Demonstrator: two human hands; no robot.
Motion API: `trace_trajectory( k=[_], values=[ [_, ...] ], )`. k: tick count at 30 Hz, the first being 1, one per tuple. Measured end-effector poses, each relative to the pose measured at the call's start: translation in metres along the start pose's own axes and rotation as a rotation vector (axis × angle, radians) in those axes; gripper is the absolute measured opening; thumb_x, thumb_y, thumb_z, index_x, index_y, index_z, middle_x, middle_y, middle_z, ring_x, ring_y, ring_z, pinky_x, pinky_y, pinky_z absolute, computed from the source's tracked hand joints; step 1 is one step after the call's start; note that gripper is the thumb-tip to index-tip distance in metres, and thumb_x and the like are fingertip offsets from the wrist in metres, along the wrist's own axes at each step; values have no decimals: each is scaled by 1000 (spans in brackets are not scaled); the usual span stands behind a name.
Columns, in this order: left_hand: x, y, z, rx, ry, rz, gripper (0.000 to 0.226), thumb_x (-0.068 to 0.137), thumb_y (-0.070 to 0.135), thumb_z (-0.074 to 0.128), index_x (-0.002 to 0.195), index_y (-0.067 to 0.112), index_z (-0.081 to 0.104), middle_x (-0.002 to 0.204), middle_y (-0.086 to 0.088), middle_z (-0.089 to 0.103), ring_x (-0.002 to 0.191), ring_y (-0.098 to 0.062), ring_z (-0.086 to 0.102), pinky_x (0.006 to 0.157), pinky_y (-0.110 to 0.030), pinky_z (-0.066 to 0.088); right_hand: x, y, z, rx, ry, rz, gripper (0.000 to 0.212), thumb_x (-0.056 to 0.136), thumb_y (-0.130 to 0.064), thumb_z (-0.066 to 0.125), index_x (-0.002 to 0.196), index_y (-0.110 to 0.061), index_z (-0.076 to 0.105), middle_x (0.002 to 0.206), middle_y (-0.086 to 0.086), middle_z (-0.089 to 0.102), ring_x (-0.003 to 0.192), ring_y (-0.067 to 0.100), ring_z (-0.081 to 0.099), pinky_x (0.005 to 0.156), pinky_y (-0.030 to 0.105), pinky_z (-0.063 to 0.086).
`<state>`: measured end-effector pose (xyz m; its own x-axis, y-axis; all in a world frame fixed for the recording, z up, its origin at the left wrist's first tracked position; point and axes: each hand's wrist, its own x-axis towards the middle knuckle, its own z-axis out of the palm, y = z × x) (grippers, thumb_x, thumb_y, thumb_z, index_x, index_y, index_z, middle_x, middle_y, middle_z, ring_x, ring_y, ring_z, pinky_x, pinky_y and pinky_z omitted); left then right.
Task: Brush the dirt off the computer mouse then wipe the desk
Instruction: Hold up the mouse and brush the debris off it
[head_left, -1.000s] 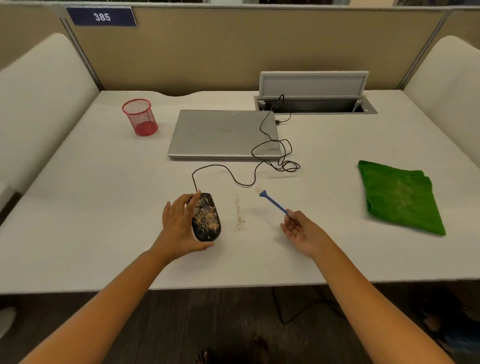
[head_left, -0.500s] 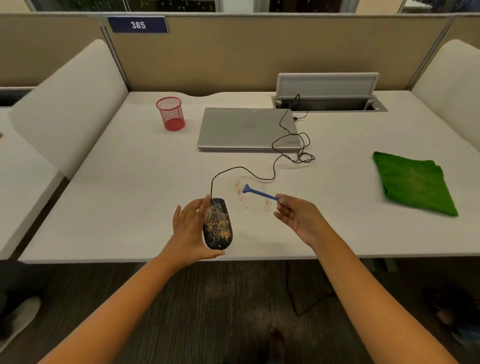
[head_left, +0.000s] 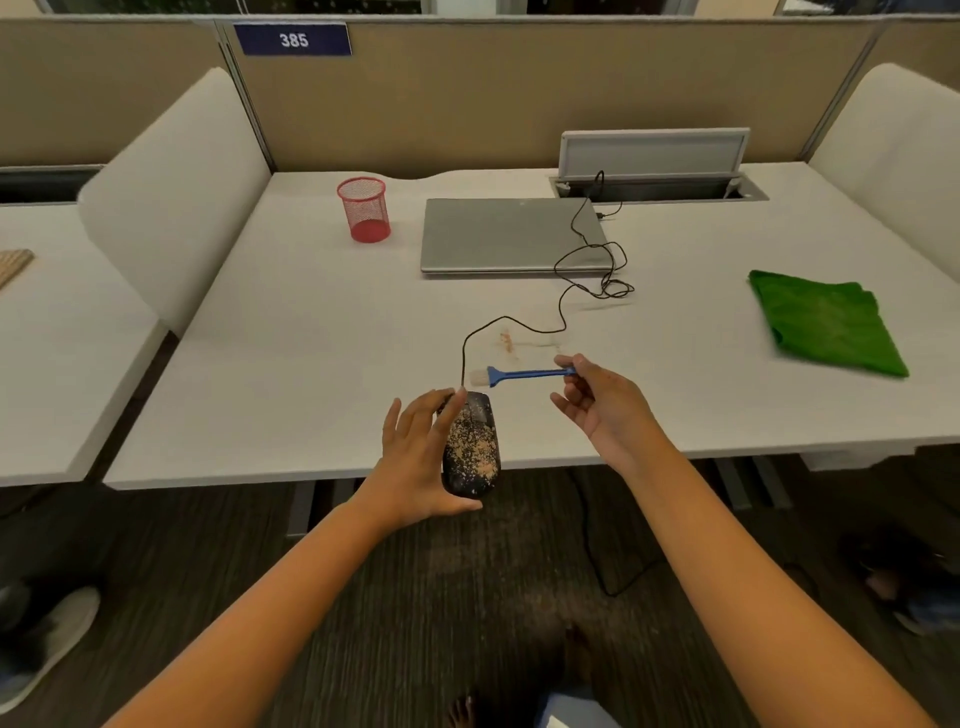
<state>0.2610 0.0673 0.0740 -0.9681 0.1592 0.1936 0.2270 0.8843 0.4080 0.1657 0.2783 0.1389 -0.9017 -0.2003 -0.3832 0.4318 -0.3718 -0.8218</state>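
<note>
A black computer mouse (head_left: 471, 451) speckled with tan dirt is held by my left hand (head_left: 415, 462) at the white desk's (head_left: 311, 364) front edge, partly past it. Thumb and fingers clasp its sides. My right hand (head_left: 602, 405) pinches the end of a small blue brush (head_left: 524, 373), whose white bristles hover just above the mouse's front. The mouse cable (head_left: 561, 306) runs back toward the laptop. A smear of reddish dirt (head_left: 506, 340) lies on the desk behind the brush. A green cloth (head_left: 826, 319) lies at the right.
A shut grey laptop (head_left: 511, 234) sits at the middle back, a red mesh pen cup (head_left: 364, 209) to its left, an open cable hatch (head_left: 657, 171) behind. White side dividers flank the desk. Shoes stand on the floor at both sides.
My left hand has drawn the mouse back to the desk's front edge. My right hand has swung the brush leftward so its bristles hang near the mouse's front. The view pulled back.
</note>
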Motion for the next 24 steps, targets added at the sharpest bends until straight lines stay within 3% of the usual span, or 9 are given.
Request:
trace_trajectory(
  k=[8, 12, 15, 18, 24],
  values=[
    [-13, 4, 0, -42, 3, 11, 126, 54, 65, 74, 139, 43, -16, 149, -9, 18, 138, -18, 2, 110, -44, -14, -11, 12, 0, -356, 81, -115, 17, 92, -21, 53, 87, -20, 69, 79, 1, 60, 72, 10, 57, 74, 25, 56],
    [-15, 7, -3, -7, -12, 61, 121, 55, 66, 72, 140, 39, -10, 149, -10, 17, 139, -21, 4, 110, -45, -14, -13, 15, -2, -425, 102, -149, 17, 92, -21, 54, 93, -16, 70, 77, 1, 61, 71, 10, 59, 73, 23, 56],
    [-15, 10, -6, 11, -3, 86, 122, 55, 65, 73, 141, 38, -10, 149, -10, 18, 139, -22, 5, 111, -46, -13, -14, 16, -2, -419, 107, -148, 15, 85, -20, 63, 97, -12, 70, 76, 0, 62, 71, 10, 60, 68, 20, 56],
    [-13, 13, -8, 4, 22, 85, 124, 54, 65, 73, 140, 39, -13, 149, -9, 17, 139, -20, 3, 111, -46, -13, -18, 16, 3, -342, 62, -147, 8, 78, -13, 71, 85, -16, 69, 88, 2, 65, 82, 12, 62, 64, 19, 55],
    [-10, 12, -10, 20, -2, 88, 123, 55, 66, 72, 140, 40, -12, 149, -9, 17, 139, -22, 5, 111, -45, -14, -22, 17, 11, -255, 66, -177, 12, 76, -10, 72, 84, -17, 68, 88, 3, 66, 86, 15, 62, 67, 21, 55]
  ],
)
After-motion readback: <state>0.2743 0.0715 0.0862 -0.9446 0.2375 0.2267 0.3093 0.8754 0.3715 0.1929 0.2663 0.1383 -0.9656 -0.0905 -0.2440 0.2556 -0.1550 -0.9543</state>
